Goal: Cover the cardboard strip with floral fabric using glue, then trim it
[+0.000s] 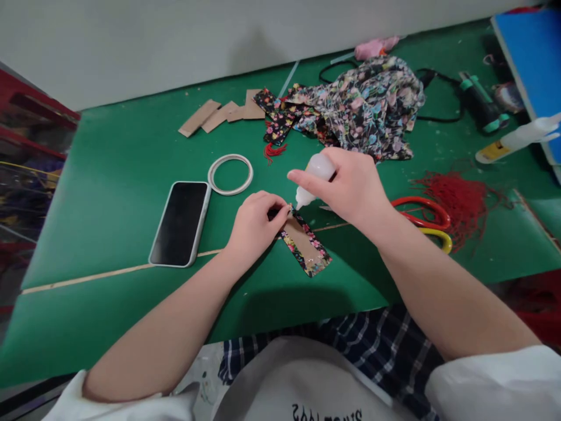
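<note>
I see the green counter with a heap of floral fabric toward its far edge, a phone left of centre and a tape ring just beyond it. Near the front edge my left hand has its grip pinched on the upper end of the strip, a card wrapped in fabric. My right hand has its grip closed around the glue bottle, nozzle down at that end.

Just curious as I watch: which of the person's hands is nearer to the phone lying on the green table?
The left hand is nearer: it sits just right of the phone, pinching the fabric-covered strip. The right hand is farther right, beyond the strip, holding a white glue bottle.
</note>
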Tool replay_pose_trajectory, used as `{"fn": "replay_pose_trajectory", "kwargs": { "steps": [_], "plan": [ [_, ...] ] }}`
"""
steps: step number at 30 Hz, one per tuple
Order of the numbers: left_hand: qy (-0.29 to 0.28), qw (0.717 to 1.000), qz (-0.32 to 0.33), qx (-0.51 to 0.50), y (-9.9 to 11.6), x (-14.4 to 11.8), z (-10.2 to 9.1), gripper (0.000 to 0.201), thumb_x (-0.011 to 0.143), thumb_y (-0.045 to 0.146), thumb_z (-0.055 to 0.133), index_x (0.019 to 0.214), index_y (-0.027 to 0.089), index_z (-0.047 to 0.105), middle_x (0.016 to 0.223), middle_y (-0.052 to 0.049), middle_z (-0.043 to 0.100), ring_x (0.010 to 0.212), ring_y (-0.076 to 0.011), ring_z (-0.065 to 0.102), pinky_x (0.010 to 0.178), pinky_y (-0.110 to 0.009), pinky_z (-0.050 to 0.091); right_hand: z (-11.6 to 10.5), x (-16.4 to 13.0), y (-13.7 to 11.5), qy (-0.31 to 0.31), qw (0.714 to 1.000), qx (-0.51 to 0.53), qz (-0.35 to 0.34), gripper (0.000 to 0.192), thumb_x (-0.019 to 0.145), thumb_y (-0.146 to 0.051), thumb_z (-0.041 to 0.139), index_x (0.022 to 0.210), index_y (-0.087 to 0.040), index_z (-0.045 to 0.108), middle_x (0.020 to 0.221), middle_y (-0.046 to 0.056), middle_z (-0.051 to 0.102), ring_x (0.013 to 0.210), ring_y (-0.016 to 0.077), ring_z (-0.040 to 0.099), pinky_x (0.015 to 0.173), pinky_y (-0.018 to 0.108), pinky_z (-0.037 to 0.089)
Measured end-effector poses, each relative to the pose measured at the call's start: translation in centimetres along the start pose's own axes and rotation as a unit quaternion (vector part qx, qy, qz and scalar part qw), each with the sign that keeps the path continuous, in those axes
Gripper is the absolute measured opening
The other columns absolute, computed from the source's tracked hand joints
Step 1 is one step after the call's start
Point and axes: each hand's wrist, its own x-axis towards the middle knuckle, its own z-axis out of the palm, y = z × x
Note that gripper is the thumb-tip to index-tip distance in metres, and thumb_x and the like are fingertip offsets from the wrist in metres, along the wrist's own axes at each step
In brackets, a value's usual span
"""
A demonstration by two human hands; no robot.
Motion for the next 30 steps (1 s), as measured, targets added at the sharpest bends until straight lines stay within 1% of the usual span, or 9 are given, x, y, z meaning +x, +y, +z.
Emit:
{"fn": "replay_pose_trajectory", "kwargs": {
  "steps": [5, 8, 13, 16, 21, 27, 30],
  "plan": [
    [-0.009, 1.000, -0.018, 0.001, -0.1, 0.2, 0.0, 0.010, 0.080, 0.022, 0.054, 0.074, 0.018, 0.061, 0.072, -0.001, 0.060, 0.070, -0.0151, 0.054, 0.067, -0.029, 0.043, 1.0, 0.0, 0.0, -0.020, 1.000, 0.009, -0.009, 0.055, 0.076, -0.072, 0.040, 0.066, -0.018, 0.045, 0.059, -0.002, 0.041, 0.066, 0.0121, 0.051, 0.058, 0.023, 0.029],
    [-0.011, 1.000, -0.008, 0.010, -0.2, 0.2, 0.0, 0.010, 0.079, 0.020, 0.053, 0.074, 0.018, 0.061, 0.073, -0.001, 0.060, 0.071, -0.0157, 0.054, 0.067, -0.030, 0.043, 1.4, -0.1, 0.1, -0.040, 0.999, 0.012, -0.018, 0.055, 0.077, -0.072, 0.039, 0.069, -0.018, 0.046, 0.060, -0.001, 0.042, 0.068, 0.0130, 0.052, 0.059, 0.024, 0.028],
    [-0.003, 1.000, 0.010, 0.023, -0.3, 0.3, 0.1, 0.010, 0.078, 0.016, 0.054, 0.071, 0.018, 0.060, 0.070, -0.001, 0.059, 0.068, -0.0152, 0.053, 0.068, -0.030, 0.044, 1.7, -0.1, 0.1, -0.048, 0.998, 0.000, -0.038, 0.057, 0.077, -0.073, 0.037, 0.072, -0.018, 0.049, 0.063, 0.000, 0.046, 0.067, 0.0131, 0.052, 0.059, 0.024, 0.028],
    [-0.003, 1.000, 0.017, 0.026, -0.4, 0.3, 0.1, 0.010, 0.077, 0.015, 0.055, 0.070, 0.018, 0.061, 0.069, -0.001, 0.058, 0.067, -0.0146, 0.052, 0.068, -0.029, 0.044, 1.7, -0.1, 0.0, -0.046, 0.998, -0.021, -0.048, 0.059, 0.077, -0.074, 0.033, 0.071, -0.017, 0.050, 0.062, 0.000, 0.046, 0.064, 0.0120, 0.051, 0.058, 0.024, 0.027],
    [0.001, 0.999, 0.026, 0.029, -0.3, 0.3, 0.0, 0.012, 0.077, 0.013, 0.055, 0.068, 0.017, 0.061, 0.067, 0.000, 0.057, 0.064, -0.0134, 0.051, 0.066, -0.027, 0.043, 1.7, -0.2, -0.1, -0.036, 0.996, -0.038, -0.075, 0.065, 0.078, -0.076, 0.023, 0.068, -0.017, 0.048, 0.058, 0.000, 0.044, 0.057, 0.0097, 0.045, 0.054, 0.024, 0.021],
    [-0.001, 0.999, 0.033, 0.040, -0.3, 0.4, 0.0, 0.012, 0.077, 0.012, 0.056, 0.067, 0.016, 0.061, 0.066, 0.001, 0.056, 0.062, -0.0119, 0.049, 0.064, -0.026, 0.041, 1.9, -0.2, 0.1, -0.005, 0.996, -0.020, -0.088, 0.063, 0.077, -0.076, 0.027, 0.064, -0.018, 0.046, 0.056, 0.000, 0.045, 0.054, 0.0094, 0.041, 0.053, 0.026, 0.020],
    [-0.003, 0.999, 0.034, 0.040, -0.3, 0.4, 0.1, 0.012, 0.077, 0.012, 0.055, 0.068, 0.016, 0.061, 0.067, 0.000, 0.057, 0.063, -0.0120, 0.049, 0.065, -0.026, 0.042, 1.9, -0.2, 0.2, -0.004, 0.996, -0.013, -0.091, 0.062, 0.077, -0.077, 0.028, 0.062, -0.019, 0.044, 0.056, -0.001, 0.044, 0.053, 0.0091, 0.039, 0.052, 0.026, 0.020]
  ]
}}
